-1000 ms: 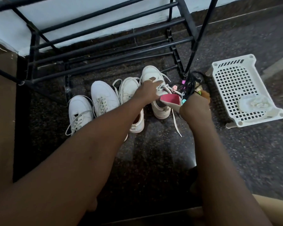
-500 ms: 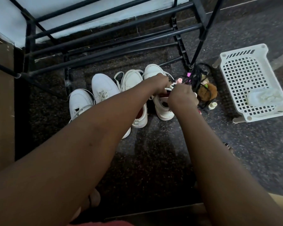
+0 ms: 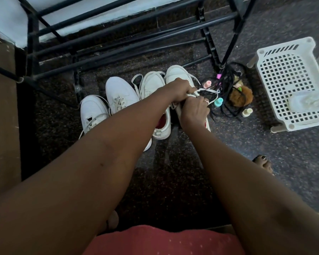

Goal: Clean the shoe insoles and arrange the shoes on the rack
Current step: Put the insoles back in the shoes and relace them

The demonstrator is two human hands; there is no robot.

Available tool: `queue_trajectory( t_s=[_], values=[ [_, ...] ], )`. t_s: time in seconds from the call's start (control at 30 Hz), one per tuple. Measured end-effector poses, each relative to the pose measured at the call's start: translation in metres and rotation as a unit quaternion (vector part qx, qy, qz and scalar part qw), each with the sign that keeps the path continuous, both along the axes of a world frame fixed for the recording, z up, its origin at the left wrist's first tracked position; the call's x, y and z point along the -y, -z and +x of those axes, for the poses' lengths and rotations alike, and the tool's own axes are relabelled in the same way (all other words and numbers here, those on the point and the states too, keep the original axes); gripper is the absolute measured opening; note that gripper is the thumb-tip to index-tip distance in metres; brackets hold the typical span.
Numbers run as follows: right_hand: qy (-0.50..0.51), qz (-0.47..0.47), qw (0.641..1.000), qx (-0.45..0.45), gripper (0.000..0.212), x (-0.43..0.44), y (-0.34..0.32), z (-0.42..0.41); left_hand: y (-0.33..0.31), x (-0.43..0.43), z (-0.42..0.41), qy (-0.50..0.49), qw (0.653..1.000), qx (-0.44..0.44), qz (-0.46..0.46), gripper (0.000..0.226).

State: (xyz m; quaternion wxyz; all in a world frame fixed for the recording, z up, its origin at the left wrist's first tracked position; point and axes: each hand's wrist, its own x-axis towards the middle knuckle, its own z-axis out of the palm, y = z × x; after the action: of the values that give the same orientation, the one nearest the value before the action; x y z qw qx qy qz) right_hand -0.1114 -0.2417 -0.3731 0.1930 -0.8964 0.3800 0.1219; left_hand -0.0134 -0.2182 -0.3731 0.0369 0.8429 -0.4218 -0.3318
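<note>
Four white sneakers stand in a row on the dark floor in front of the black shoe rack [image 3: 118, 34]. Both hands are on the rightmost sneaker [image 3: 177, 72]. My left hand [image 3: 179, 91] grips its tongue and laces. My right hand [image 3: 193, 110] is curled over the shoe's opening, with fingers tucked inside. The pink insole is hidden under my hands. The second sneaker [image 3: 152, 83] shows a red lining. Two more sneakers [image 3: 120, 91] [image 3: 92, 111] stand to the left.
A white plastic basket [image 3: 261, 52] at the right holds a white cloth [image 3: 309, 102]. Between it and the shoes lie black cords [image 3: 228, 76], a brown furry item [image 3: 241, 97] and small pink [image 3: 208, 84], teal [image 3: 218, 102] and cream bottles [image 3: 247, 112]. My bare foot [image 3: 263, 162] rests lower right.
My right hand brought the pink insole from beside the rightmost sneaker to its opening, and the insole is now out of sight. My left hand stayed on that shoe.
</note>
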Motion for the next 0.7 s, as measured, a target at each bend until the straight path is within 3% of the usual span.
queue_trajectory(
  t_s=[0.17, 0.27, 0.43, 0.53, 0.7],
  values=[
    [-0.006, -0.003, 1.0, 0.021, 0.03, 0.008, -0.002, 0.0, 0.0, -0.003, -0.002, -0.023, 1.0, -0.009, -0.01, 0.038],
    [0.076, 0.083, 0.992, 0.049, 0.03, 0.014, -0.006, -0.009, 0.0, -0.002, -0.004, -0.021, 1.0, -0.011, -0.01, 0.034],
    [0.225, 0.116, 0.965, 0.07, 0.031, 0.024, -0.014, -0.034, -0.003, -0.002, -0.006, -0.027, 1.0, -0.01, -0.007, 0.042],
    [0.23, 0.114, 0.961, 0.101, 0.022, 0.023, -0.007, -0.034, -0.003, -0.003, -0.007, -0.039, 0.999, -0.016, -0.011, 0.043],
    [0.217, 0.127, 0.96, 0.127, 0.028, 0.02, -0.002, -0.015, -0.002, -0.004, -0.006, -0.043, 0.999, -0.021, -0.015, 0.034]
  ],
)
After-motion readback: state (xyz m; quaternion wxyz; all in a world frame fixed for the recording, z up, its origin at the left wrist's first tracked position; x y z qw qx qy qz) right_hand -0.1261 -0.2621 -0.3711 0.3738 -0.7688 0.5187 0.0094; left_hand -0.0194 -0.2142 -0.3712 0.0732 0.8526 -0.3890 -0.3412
